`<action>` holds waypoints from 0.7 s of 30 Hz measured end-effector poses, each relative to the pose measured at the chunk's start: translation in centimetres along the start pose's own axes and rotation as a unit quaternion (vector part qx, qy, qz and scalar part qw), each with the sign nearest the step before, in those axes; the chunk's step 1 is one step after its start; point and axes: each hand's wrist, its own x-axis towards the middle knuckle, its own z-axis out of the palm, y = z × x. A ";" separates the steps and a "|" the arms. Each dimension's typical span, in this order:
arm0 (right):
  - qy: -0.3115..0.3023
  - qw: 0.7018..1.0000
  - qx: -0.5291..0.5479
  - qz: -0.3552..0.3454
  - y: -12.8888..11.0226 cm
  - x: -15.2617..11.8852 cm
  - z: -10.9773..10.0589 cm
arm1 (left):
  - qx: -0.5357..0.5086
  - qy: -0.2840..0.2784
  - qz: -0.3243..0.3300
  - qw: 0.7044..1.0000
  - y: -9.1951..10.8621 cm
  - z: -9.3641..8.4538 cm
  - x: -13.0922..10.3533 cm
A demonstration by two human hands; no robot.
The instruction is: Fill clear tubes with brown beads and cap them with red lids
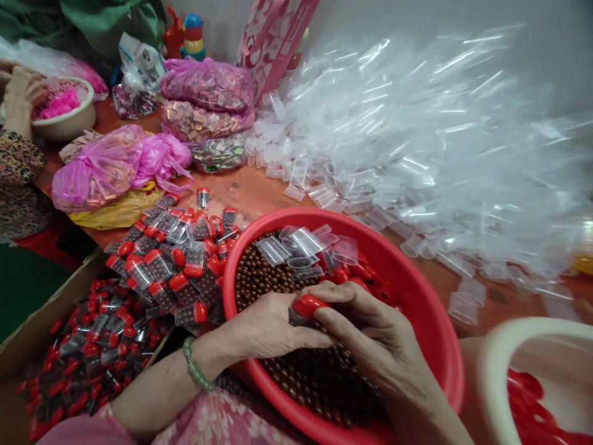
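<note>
Left hand (273,324) grips small container (298,317), body mostly hidden, probably clear; right hand (377,321) pinches its red cap (309,305) at frame centre. Both hands over red basin (442,364) holding brown beads (259,275), lower centre.

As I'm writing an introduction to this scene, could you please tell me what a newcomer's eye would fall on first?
Probably the huge heap of clear plastic tubes across the back right of the table. Next, the red basin at front centre, where the left hand and right hand hold a red-capped container above brown beads. To the basin's left, many similar containers lie piled.
</note>
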 end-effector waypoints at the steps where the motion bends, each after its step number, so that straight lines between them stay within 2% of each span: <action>1: -0.003 1.000 0.009 0.003 0.0 0.0 0.0 | 0.005 -0.002 -0.005 1.000 0.0 0.0 0.0; 6: -0.001 0.996 0.079 0.033 0.0 -0.4 0.1 | 0.016 0.008 -0.019 1.000 0.0 0.0 -0.2; 9: 0.010 0.993 0.106 0.051 0.1 -0.4 0.3 | 0.027 0.006 -0.006 1.000 -0.1 -0.1 -0.2; 13: 0.027 0.997 0.064 0.038 0.2 -0.5 0.7 | 0.037 0.009 0.005 0.999 -0.5 -0.3 -0.1; 19: 0.076 0.995 -0.044 -0.041 0.7 -1.3 1.7 | 0.038 -0.008 0.020 0.999 -0.7 -0.6 0.2; 21: 0.086 0.991 -0.082 -0.064 0.8 -1.5 1.8 | 0.040 -0.005 0.002 0.999 -0.6 -0.7 0.1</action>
